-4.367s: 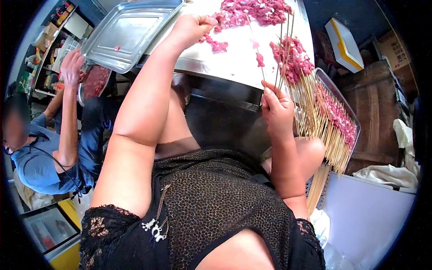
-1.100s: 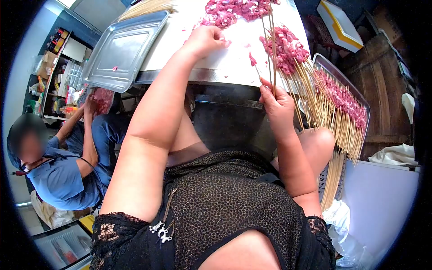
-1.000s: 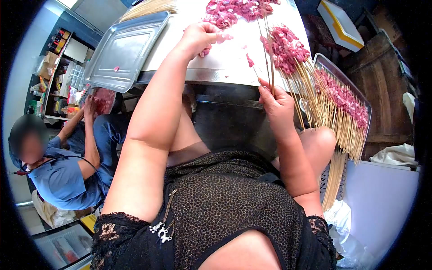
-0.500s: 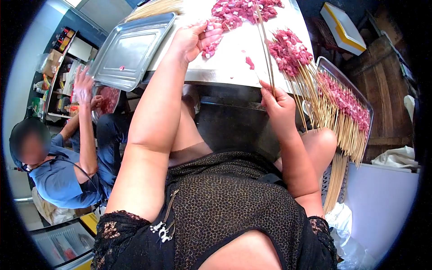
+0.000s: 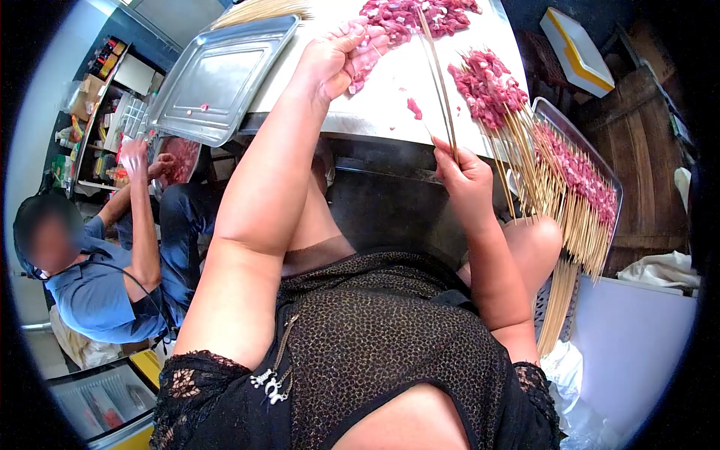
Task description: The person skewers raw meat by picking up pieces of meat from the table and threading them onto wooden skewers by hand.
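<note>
My left hand (image 5: 341, 60) is palm up beside the large pile of raw meat pieces (image 5: 420, 21), its fingers curled together around what looks like a small piece of meat, mostly hidden by the fingers. Closed in a fist, my right hand (image 5: 466, 176) grips thin skewers (image 5: 440, 82) that point up over the white table. Near their lower part lies a loose strip of meat (image 5: 414, 109). To the right of that hand, a heap of meat skewers (image 5: 489, 86) rests with its sticks toward me.
A metal tray (image 5: 225, 82) sits on the table's left, with bare sticks (image 5: 262, 10) behind it. At right, another tray (image 5: 616, 196) holds many loaded skewers (image 5: 574, 165). A co-worker (image 5: 105, 292) sits at left by a container of meat (image 5: 184, 159).
My left hand has shifted slightly right and its fingers have turned. The right hand keeps its hold on the skewers with hardly any movement. The co-worker's raised hand has come down.
</note>
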{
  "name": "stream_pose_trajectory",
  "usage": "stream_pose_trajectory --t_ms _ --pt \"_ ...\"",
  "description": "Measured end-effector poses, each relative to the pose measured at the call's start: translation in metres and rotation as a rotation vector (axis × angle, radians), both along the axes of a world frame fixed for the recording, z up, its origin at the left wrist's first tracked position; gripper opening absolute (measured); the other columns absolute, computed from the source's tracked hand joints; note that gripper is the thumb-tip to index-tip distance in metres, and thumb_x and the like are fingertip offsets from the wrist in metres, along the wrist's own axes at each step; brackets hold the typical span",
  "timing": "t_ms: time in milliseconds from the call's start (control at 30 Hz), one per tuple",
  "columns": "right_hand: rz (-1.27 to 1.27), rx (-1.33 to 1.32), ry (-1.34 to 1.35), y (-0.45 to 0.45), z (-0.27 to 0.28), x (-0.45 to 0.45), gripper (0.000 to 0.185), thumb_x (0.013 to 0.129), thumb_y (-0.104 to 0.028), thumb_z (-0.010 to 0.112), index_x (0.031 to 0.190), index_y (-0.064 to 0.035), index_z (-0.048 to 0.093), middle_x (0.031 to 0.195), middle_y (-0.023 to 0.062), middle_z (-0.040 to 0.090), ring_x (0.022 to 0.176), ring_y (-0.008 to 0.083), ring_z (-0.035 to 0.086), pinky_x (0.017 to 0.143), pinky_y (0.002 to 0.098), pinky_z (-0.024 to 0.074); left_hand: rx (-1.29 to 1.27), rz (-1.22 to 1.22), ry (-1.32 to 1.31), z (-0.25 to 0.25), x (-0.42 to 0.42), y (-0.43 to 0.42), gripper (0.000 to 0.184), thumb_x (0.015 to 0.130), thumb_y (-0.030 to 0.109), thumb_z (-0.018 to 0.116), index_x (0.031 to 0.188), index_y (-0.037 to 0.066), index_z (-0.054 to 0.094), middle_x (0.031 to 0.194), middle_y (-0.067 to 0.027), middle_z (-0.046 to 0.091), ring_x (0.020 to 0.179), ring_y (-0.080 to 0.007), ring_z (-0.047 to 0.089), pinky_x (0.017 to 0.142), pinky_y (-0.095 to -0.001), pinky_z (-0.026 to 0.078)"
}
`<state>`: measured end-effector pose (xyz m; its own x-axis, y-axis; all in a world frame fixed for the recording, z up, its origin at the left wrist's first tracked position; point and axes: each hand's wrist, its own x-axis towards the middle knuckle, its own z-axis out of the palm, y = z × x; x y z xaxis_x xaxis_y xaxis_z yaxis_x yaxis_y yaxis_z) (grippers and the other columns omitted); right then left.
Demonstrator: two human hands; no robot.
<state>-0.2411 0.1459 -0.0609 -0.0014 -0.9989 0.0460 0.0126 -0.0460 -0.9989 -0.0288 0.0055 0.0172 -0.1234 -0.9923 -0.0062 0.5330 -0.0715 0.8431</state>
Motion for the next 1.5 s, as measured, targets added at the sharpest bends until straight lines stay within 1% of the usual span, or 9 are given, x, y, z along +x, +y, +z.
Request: stream_pose_trajectory --t_ms 167,467,767,1000,1067,1267,1400,1467,1500 --pt "0.007 -0.014 0.0 -0.001 -0.004 -0.002 0.023 0.085 -0.008 0.058 0.108 -0.0034 0.064 0.067 -0.0045 0.052 0.059 0.0025 0.045 0.054 0.0171 0.0366 -0.061 -0.094 -0.045 0.001 0.003 -0.001 0.025 0.091 0.006 0.047 0.115 0.0 0.044 0.109 -0.0193 0.058 0.101 -0.0291 0.059 0.084 -0.0396 0.053" --pt "-0.06 -0.082 -0.025 0.002 -0.005 0.003 0.021 0.086 -0.008 0.057 0.106 -0.002 0.064 0.067 -0.0046 0.052 0.058 0.0028 0.045 0.053 0.0176 0.0374 -0.071 -0.073 0.146 0.001 -0.01 0.01 0.026 0.088 0.002 0.05 0.114 0.0 0.045 0.102 -0.016 0.059 0.098 -0.0289 0.06 0.088 -0.0411 0.051" --pt "-0.056 -0.155 0.046 -0.004 -0.003 0.003 0.021 0.088 -0.006 0.055 0.107 0.001 0.062 0.066 -0.0052 0.047 0.056 0.002 0.041 0.05 0.0163 0.0318 -0.105 -0.121 0.051 0.0 -0.018 0.017 0.025 0.089 0.004 0.049 0.113 -0.002 0.046 0.1 -0.0161 0.06 0.098 -0.0296 0.06 0.088 -0.0418 0.051" --pt "-0.007 -0.082 -0.104 -0.005 0.0 0.006 0.022 0.088 -0.005 0.055 0.108 0.0016 0.06 0.066 -0.0045 0.049 0.056 0.0021 0.042 0.05 0.0159 0.0318 -0.136 -0.188 -0.016 -0.002 -0.031 0.023 0.03 0.087 0.004 0.053 0.115 -0.003 0.047 0.099 -0.0166 0.062 0.095 -0.0264 0.062 0.085 -0.0344 0.05" --pt "-0.013 -0.068 -0.136 -0.007 0.001 0.005 0.022 0.088 -0.009 0.055 0.108 0.0004 0.062 0.064 -0.0053 0.048 0.055 0.0021 0.041 0.049 0.0168 0.0329 -0.094 -0.163 -0.148 -0.002 -0.041 0.03 0.032 0.09 0.007 0.05 0.121 0.001 0.045 0.105 -0.0147 0.061 0.101 -0.0244 0.059 0.079 -0.0277 0.05" --pt "-0.037 -0.074 -0.222 -0.009 0.006 0.0 0.022 0.089 -0.006 0.054 0.109 0.0008 0.06 0.064 -0.0051 0.049 0.054 0.002 0.041 0.049 0.0162 0.0325 -0.16 -0.217 -0.322 0.001 -0.028 0.025 0.042 0.089 0.015 0.055 0.127 0.003 0.042 0.111 -0.0121 0.059 0.103 -0.0217 0.057 0.083 -0.0319 0.048" --pt "-0.074 -0.033 -0.256 -0.005 0.015 -0.007 0.023 0.088 -0.005 0.054 0.109 0.0021 0.059 0.063 -0.0044 0.048 0.052 0.0019 0.04 0.046 0.0156 0.03 -0.167 0.097 -0.356 0.01 0.021 0.005 0.04 0.087 0.021 0.059 0.123 0.006 0.049 0.105 -0.0072 0.062 0.1 -0.0172 0.057 0.08 -0.0306 0.046" --pt "-0.065 -0.03 -0.28 -0.005 0.011 -0.008 0.023 0.088 -0.005 0.054 0.109 0.0023 0.059 0.063 -0.0043 0.048 0.052 0.0018 0.04 0.046 0.0155 0.0299 -0.231 0.187 -0.855 -0.002 0.044 -0.006 0.028 0.085 0.018 0.062 0.11 0.005 0.059 0.093 -0.0059 0.064 0.087 -0.0134 0.059 0.073 -0.0258 0.047" --pt "-0.062 -0.025 -0.301 -0.005 0.009 -0.008 0.023 0.088 -0.005 0.054 0.11 0.0024 0.059 0.063 -0.0041 0.049 0.052 0.0018 0.04 0.046 0.0154 0.0298 -0.23 0.189 -0.857 -0.006 0.048 -0.007 0.028 0.085 0.018 0.062 0.11 0.005 0.059 0.093 -0.0059 0.064 0.087 -0.0134 0.059 0.073 -0.0258 0.047"
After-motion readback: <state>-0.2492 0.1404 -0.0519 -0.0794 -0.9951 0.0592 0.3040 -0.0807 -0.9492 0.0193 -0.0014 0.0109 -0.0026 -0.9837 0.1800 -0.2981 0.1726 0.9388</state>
